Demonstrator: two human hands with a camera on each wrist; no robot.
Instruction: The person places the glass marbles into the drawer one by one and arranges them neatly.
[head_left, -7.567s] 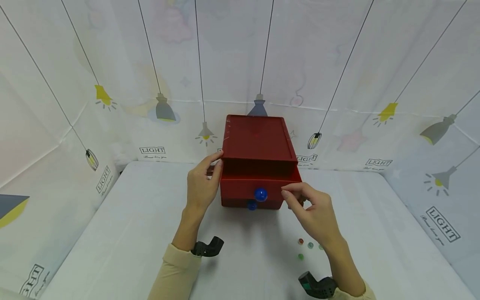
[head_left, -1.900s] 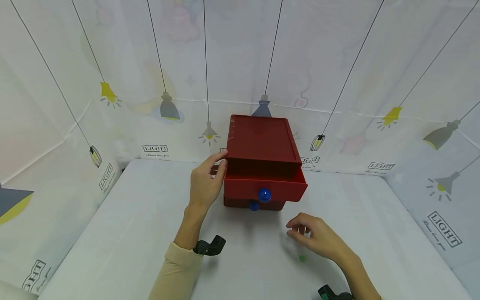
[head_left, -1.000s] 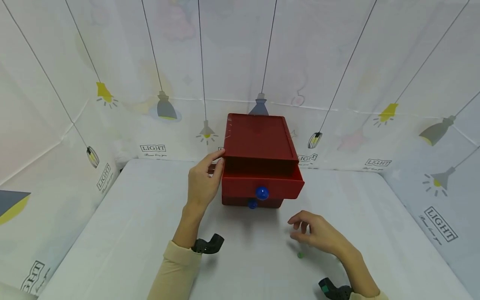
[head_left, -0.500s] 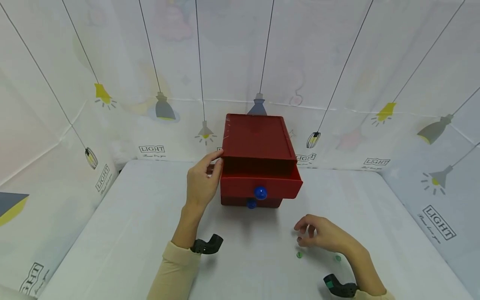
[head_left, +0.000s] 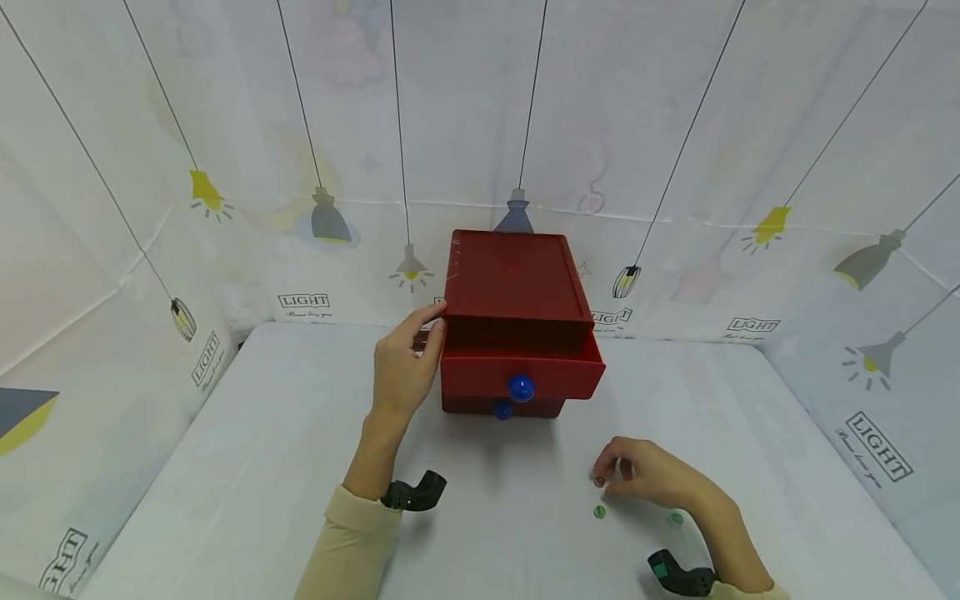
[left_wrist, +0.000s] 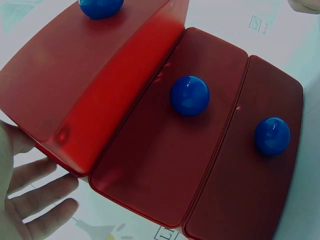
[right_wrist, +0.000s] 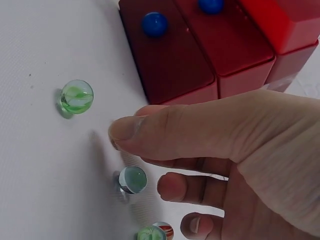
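Marbles on the white desk [head_left: 262, 467], just in front of the red drawer box [head_left: 517, 283]: a green one [right_wrist: 76, 96] lies apart, a clear bluish one [right_wrist: 132, 179] sits right under the right hand [head_left: 645, 477], and a green one [right_wrist: 151, 233] and a red-striped one [right_wrist: 165, 229] lie touching each other at the wrist view's bottom edge. Right hand hovers low over the cluster, thumb out, fingers curled down toward the clear marble; no marble plainly pinched yet, so cannot tell whether it grips anything. Step looks like the pick-up of a marble; next move would call for a fine thumb-and-finger pinch on a small round thing that rolls easily, then a lift up to the open drawer. Left hand [head_left: 403, 367] rests against the box's left side, fingers straight, thumb at the top edge, steadying it. Top drawer [head_left: 521, 367] is pulled partly out, blue knob [head_left: 521, 387] facing the person; its inside is hidden in every view, contents cannot be told. Two lower drawers [left_wrist: 200, 150] are closed, each with a blue knob. Walls around are printed with lamps.
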